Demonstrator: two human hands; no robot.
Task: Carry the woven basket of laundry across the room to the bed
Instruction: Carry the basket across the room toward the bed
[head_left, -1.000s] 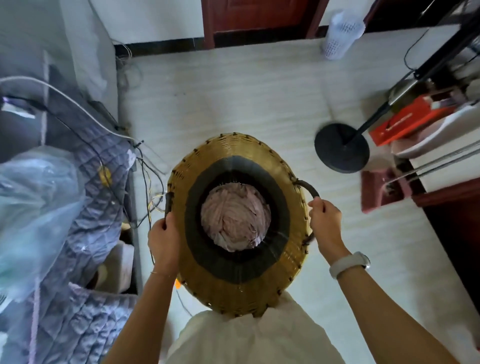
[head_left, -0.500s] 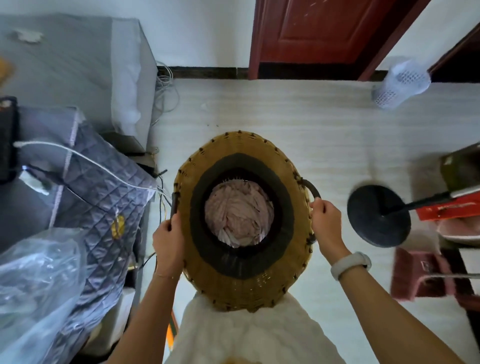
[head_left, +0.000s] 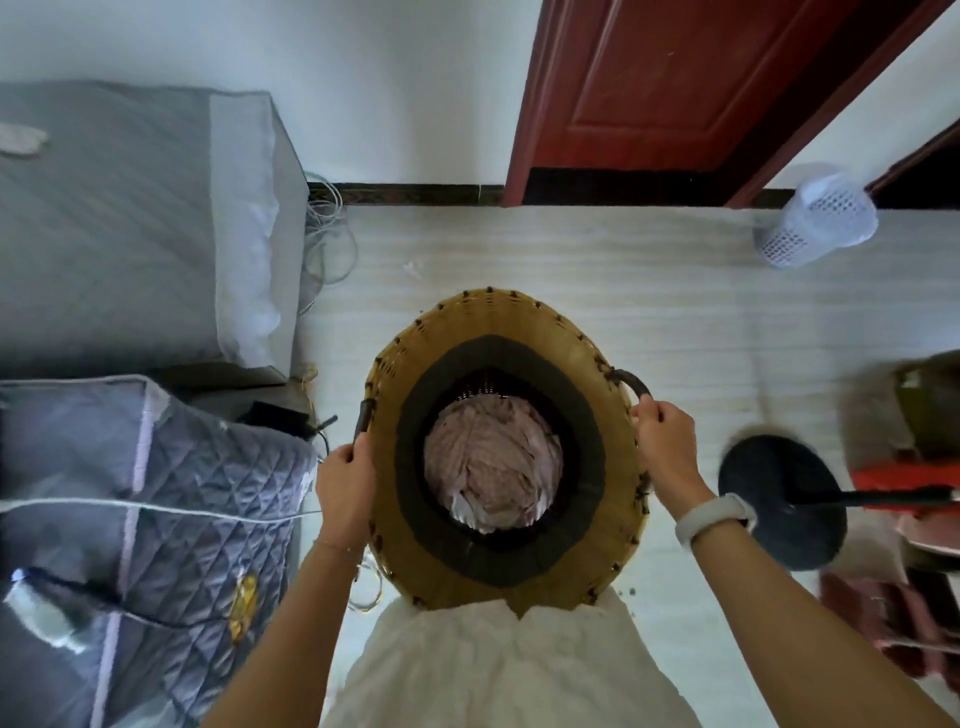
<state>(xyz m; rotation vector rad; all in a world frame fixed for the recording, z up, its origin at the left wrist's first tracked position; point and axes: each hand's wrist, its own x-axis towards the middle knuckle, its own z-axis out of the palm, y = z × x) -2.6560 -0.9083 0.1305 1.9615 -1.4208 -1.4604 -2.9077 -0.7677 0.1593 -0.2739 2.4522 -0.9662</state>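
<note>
At centre frame, woven basket (head_left: 511, 566) of pink laundry (head_left: 492, 466) held above the pale floor (head_left: 571, 270), left hand (head_left: 345, 486) and right hand (head_left: 670, 449) each closed round a dark side handle, bed (head_left: 124, 223) upper left.

Basket (head_left: 582, 364): tan-yellow weave, dark studs along the rim, one broad black band around the inner wall. Handles (head_left: 631, 382): dark brown. Laundry (head_left: 493, 462): pale pink, with a white patch at its near edge. Bed (head_left: 114, 218): grey with fine diagonal stripes. Quilt (head_left: 197, 493): blue-grey, diamond-stitched, with pale piping. Door (head_left: 670, 83): reddish brown. Floor (head_left: 597, 260): off-white with faint horizontal grain. Bin (head_left: 815, 221): white, perforated. Wristband (head_left: 711, 517): white. Stand base (head_left: 779, 504): black.
</note>
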